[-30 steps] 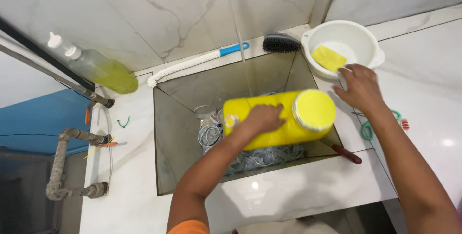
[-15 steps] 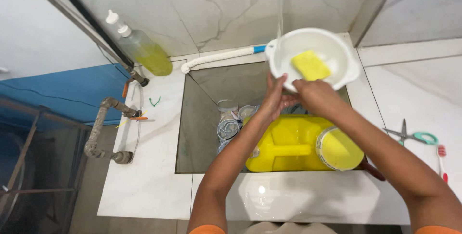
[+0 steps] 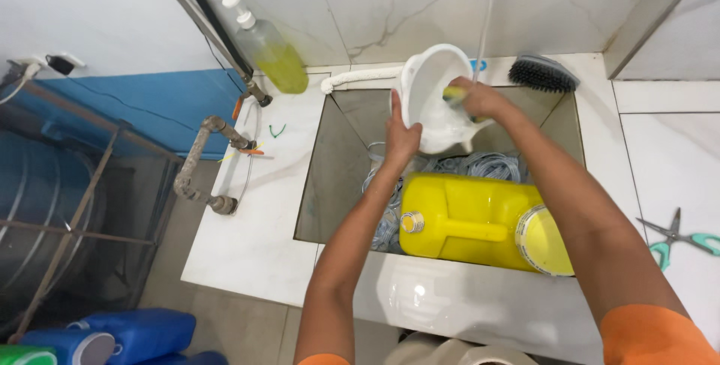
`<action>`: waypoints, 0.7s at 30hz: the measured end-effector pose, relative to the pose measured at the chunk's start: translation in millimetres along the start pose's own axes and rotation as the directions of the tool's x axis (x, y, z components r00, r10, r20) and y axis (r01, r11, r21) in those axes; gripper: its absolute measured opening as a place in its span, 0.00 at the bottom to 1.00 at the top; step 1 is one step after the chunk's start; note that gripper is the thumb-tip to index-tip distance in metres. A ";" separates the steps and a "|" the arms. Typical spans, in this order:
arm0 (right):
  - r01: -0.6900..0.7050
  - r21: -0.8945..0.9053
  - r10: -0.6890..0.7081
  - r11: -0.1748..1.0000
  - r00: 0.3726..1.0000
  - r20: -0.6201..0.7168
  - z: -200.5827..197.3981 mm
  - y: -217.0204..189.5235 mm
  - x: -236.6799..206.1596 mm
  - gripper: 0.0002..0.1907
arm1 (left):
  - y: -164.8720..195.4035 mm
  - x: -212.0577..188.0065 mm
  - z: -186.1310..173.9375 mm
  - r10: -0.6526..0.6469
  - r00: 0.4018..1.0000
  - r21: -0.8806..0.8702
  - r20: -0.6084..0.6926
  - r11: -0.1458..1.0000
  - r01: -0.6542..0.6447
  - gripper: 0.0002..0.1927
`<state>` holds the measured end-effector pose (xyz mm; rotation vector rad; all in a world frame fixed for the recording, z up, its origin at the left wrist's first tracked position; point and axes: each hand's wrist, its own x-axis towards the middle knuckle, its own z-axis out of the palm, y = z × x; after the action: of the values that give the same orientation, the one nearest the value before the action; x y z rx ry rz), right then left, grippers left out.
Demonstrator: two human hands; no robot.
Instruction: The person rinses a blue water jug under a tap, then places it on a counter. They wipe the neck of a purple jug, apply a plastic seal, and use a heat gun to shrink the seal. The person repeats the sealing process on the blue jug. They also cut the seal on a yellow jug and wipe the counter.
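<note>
My left hand (image 3: 401,136) grips the rim of a white plastic bowl (image 3: 433,80), which is tilted on its side above the sunken sink (image 3: 337,177). My right hand (image 3: 480,99) is inside the bowl, closed on a yellow sponge (image 3: 452,95) pressed against the bowl's inner wall. A thin stream of water (image 3: 489,5) falls from above near the bowl. Below my arms a big yellow jerrycan (image 3: 469,222) lies on its side in the sink, on top of a coil of clear hose (image 3: 487,164).
A bottle of yellow-green liquid (image 3: 270,46) leans at the back left. A black scrub brush (image 3: 541,72) lies at the sink's back right, and scissors with teal handles (image 3: 686,239) on the right counter. Pipes (image 3: 202,162) and blue cans (image 3: 127,331) are at left.
The bowl has been lifted off the counter corner and tipped on its side over the sink. My right hand has gone into it with the sponge. The jerrycan now lies in the sink, released.
</note>
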<state>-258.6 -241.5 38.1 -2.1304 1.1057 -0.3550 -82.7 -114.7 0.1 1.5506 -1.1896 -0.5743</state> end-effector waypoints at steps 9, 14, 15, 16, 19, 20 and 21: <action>-0.154 -0.011 0.152 0.988 0.982 -0.109 -46.8 -19.5 8.0 0.21 | 35.3 11.3 -55.3 0.398 0.917 0.645 -0.010 0.704 -0.298 0.51; -0.124 0.123 0.128 0.985 0.992 -0.023 -62.3 -35.2 5.4 0.19 | 25.4 25.2 -31.7 -0.157 0.983 -0.092 -0.092 0.985 0.148 0.50; -0.137 0.220 0.132 0.966 0.991 0.035 -63.9 -37.3 7.3 0.18 | 19.0 27.4 -21.1 -0.302 0.953 -0.295 0.001 0.911 0.289 0.49; -0.155 0.314 0.132 0.937 0.987 0.093 -61.7 -38.8 9.4 0.18 | 11.0 24.9 -11.5 -0.362 0.925 -0.399 0.118 0.835 0.378 0.44; 0.018 0.063 -0.031 0.998 0.977 0.210 -45.1 -35.2 16.6 0.23 | -0.7 15.2 20.1 -0.370 0.807 -0.566 0.460 0.578 0.588 0.36; 0.205 -0.055 -0.197 0.977 0.973 0.121 -35.0 -29.7 16.4 0.23 | 2.1 14.2 30.4 -0.378 0.772 -0.579 0.511 0.513 0.634 0.35; 0.374 -0.190 -0.370 0.908 0.927 0.055 -22.1 -22.6 13.5 0.24 | 6.0 14.7 38.8 -0.379 0.737 -0.587 0.560 0.446 0.675 0.34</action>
<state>-248.4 -253.6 68.6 -2.5211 0.7418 -0.4138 -111.6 -144.7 -4.2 1.0291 -0.4746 -1.6346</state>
